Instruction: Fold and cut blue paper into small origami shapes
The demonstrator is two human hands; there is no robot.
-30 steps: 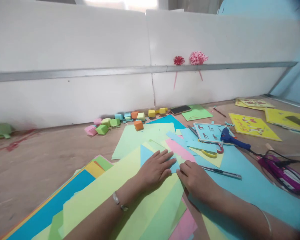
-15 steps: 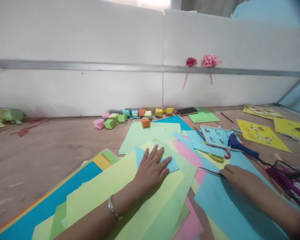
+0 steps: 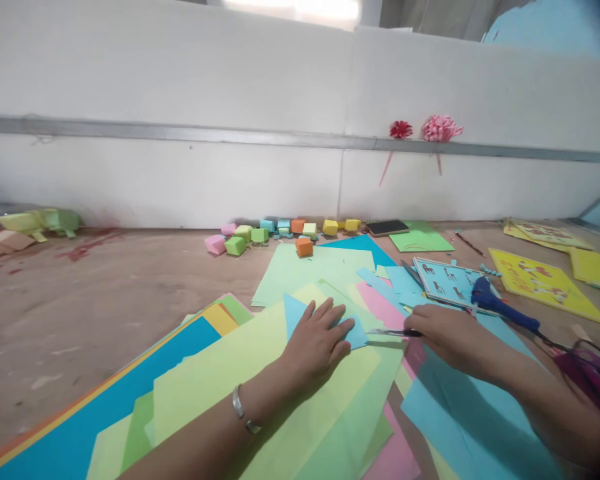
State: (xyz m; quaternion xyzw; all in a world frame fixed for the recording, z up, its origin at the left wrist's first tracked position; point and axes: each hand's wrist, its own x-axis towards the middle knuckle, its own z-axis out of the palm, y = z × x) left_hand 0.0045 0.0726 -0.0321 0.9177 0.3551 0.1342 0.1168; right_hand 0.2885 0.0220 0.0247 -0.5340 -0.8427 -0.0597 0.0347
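Observation:
My left hand point(image 3: 320, 340) lies flat with its fingers spread, pressing a light blue paper triangle point(image 3: 294, 312) onto pale green sheets point(image 3: 215, 380). Most of the triangle is under the hand. In my right hand point(image 3: 443, 330) is a slim pointed metal tool point(image 3: 387, 332), gripped by its dark end. Its tip is at the right corner of the blue triangle, and I cannot tell whether they touch. The tool's exact kind is not clear. Below the right hand lie larger light blue sheets point(image 3: 480, 413).
Small coloured paper boxes point(image 3: 260, 235) line the wall beside a black phone point(image 3: 387, 228). At right are a blue glue gun point(image 3: 503, 305), a light blue picture card point(image 3: 447, 280) and yellow cards point(image 3: 545, 283). A dark blue sheet point(image 3: 120, 393) lies at left.
My right hand has lifted and moved left with the metal tool, bringing its tip to the blue triangle. My left hand stays on the paper. The whole view has shifted slightly.

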